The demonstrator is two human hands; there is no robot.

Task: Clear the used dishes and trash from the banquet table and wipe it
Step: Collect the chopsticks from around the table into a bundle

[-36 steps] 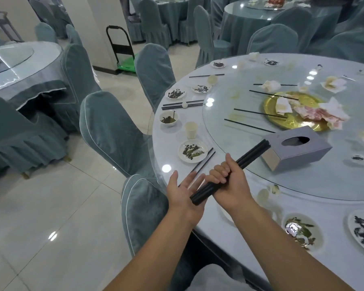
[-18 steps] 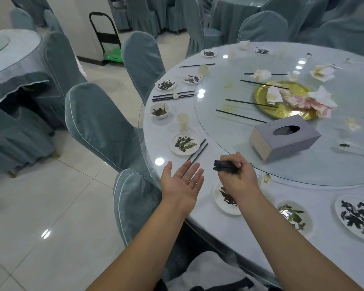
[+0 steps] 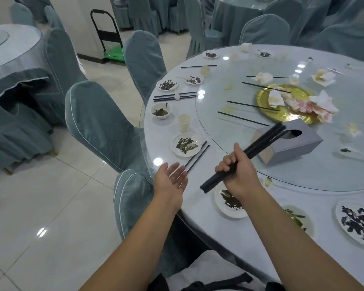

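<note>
Right hand: my right hand [image 3: 237,171] grips a bundle of black chopsticks [image 3: 259,143] over the near edge of the banquet table [image 3: 229,234], their far tips slanting up across the grey tissue box [image 3: 290,143]
Left hand: my left hand [image 3: 170,181] floats palm up, fingers straight and spread, holding nothing, just off the table's near left edge
Gathered so far: only this bundle, as far as I can judge; nothing on the table looks stacked or wiped
Chopsticks left: one pair [image 3: 197,155] lies beside the nearest dirty saucer [image 3: 185,144] at the left edge, another pair [image 3: 174,96] further along that edge, several single sticks on the glass turntable [image 3: 229,131]
Dishes left: small saucers with dark scraps ring the left and near edges, a bowl [image 3: 161,111] with leftovers and a paper cup [image 3: 184,122] at the left edge, a gold plate [image 3: 282,103] on the turntable
Trash left: crumpled napkins [image 3: 322,101] on and around the gold plate, more toward the far edge
Wiping: not begun, I judge; stains still show on the glass
Progress: early stage, with most of the clearing ahead
</note>
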